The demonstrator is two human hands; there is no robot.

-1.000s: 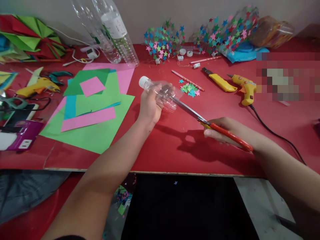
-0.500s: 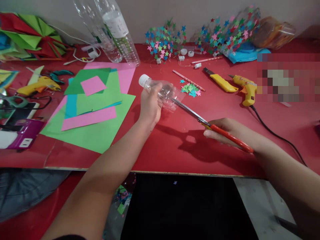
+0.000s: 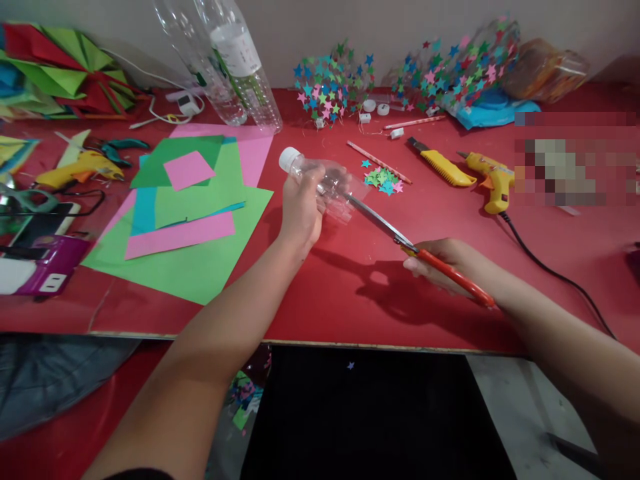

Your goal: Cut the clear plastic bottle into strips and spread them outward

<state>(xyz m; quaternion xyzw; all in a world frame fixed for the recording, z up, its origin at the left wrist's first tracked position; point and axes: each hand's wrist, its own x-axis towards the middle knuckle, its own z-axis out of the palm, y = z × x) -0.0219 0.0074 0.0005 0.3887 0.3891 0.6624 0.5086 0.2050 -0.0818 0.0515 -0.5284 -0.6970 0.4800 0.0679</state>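
My left hand [image 3: 303, 207] is closed around a clear plastic bottle top [image 3: 327, 175] with a white cap at its upper left end and cut, loose plastic at the other. In my right hand [image 3: 445, 260] is a pair of scissors [image 3: 453, 275] with red handles. Their long blades point up and left, and the tips are at the cut plastic by my left fingers. The blades look nearly closed. Beyond the bottle top lies a small heap of paper stars [image 3: 384, 179], with a striped pencil-like stick [image 3: 377, 160] beside it.
Coloured paper sheets [image 3: 180, 250] lie on the left of the red table [image 3: 310, 307]. Clear bottles [image 3: 250, 87] and star-covered pieces [image 3: 325, 83] stand along the wall. A yellow cutter knife [image 3: 445, 165] and a corded glue gun [image 3: 495, 180] lie right. A purple box [image 3: 65, 260] is far left.
My right hand and the scissors have shifted slightly left, with the handles closer together. My left hand keeps its hold on the bottle top. The whole view has moved a little.
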